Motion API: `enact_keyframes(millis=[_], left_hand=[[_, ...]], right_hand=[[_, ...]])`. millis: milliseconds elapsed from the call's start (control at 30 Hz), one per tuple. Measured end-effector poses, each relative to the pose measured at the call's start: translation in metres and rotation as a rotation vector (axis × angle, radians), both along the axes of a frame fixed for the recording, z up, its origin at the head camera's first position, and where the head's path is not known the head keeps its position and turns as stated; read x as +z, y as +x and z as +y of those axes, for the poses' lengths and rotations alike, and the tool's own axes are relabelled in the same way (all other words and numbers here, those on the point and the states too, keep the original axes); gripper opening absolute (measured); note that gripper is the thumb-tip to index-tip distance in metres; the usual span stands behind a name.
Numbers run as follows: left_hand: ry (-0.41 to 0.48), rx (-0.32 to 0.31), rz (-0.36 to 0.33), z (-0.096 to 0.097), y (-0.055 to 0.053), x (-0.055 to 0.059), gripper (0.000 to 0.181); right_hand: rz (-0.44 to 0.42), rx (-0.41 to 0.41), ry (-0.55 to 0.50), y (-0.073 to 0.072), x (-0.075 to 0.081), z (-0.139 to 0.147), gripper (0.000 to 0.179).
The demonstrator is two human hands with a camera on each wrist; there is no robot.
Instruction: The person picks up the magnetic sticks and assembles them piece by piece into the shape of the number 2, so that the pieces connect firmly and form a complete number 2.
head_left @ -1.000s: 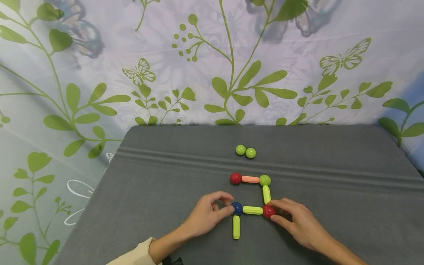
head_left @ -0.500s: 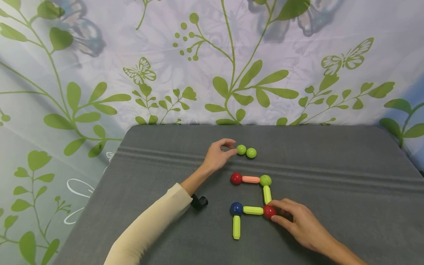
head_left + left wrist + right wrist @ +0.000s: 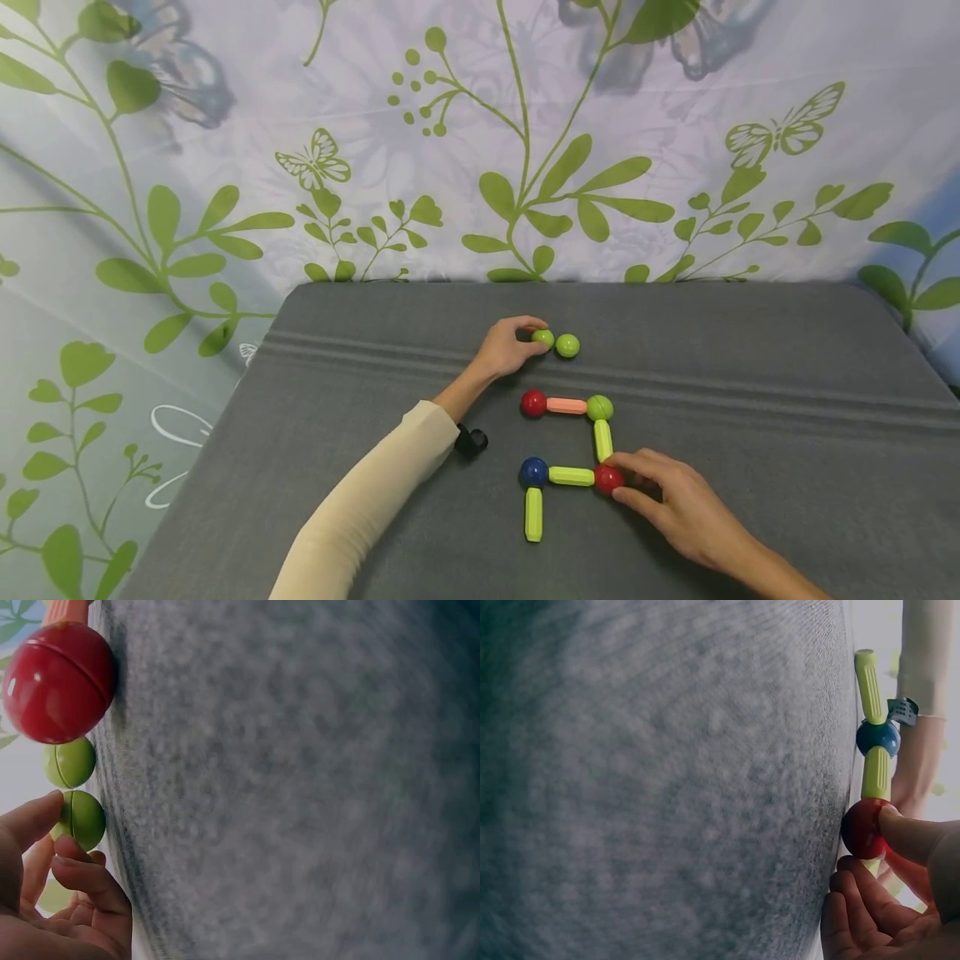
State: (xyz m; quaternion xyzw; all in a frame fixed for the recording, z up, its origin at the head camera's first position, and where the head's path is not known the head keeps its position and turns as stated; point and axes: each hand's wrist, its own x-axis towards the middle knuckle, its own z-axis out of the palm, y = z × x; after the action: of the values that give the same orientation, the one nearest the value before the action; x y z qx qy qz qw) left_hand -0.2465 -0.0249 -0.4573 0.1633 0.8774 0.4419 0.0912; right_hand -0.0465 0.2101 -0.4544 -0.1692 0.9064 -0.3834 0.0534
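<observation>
Just below the centre of the frame, a person's left hand point(image 3: 504, 348) pinched a green ball point(image 3: 543, 338) between thumb and fingers on a gray tabletop point(image 3: 750, 358), with a second green ball point(image 3: 567, 346) just to its right. Toward the lower right, the right hand point(image 3: 678, 500) held a red ball point(image 3: 609, 480) between thumb and fingertip. From that ball, one yellow-green stick point(image 3: 572, 477) ran left to a blue ball point(image 3: 534, 472), and another yellow-green stick point(image 3: 603, 440) ran up to a third green ball point(image 3: 600, 408), joined by an orange-pink stick point(image 3: 566, 407) to another red ball point(image 3: 533, 404).
</observation>
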Motion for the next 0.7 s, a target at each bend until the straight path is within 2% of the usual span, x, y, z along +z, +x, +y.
enact_keyframes(millis=[367, 600, 700], left_hand=[[0.029, 0.035, -0.022, -0.0032, -0.0007, -0.0018, 0.030], [0.018, 0.033, -0.013, -0.0041, -0.0015, -0.0036, 0.035], [0.022, 0.051, -0.009, -0.0048, -0.0004, -0.0045, 0.036]], right_hand=[[0.012, 0.006, 0.003, 0.0003, 0.0006, 0.0008, 0.028], [0.018, 0.007, 0.000, 0.0009, 0.0012, 0.0003, 0.028], [0.019, 0.007, -0.002, 0.0009, 0.0011, 0.0001, 0.028]])
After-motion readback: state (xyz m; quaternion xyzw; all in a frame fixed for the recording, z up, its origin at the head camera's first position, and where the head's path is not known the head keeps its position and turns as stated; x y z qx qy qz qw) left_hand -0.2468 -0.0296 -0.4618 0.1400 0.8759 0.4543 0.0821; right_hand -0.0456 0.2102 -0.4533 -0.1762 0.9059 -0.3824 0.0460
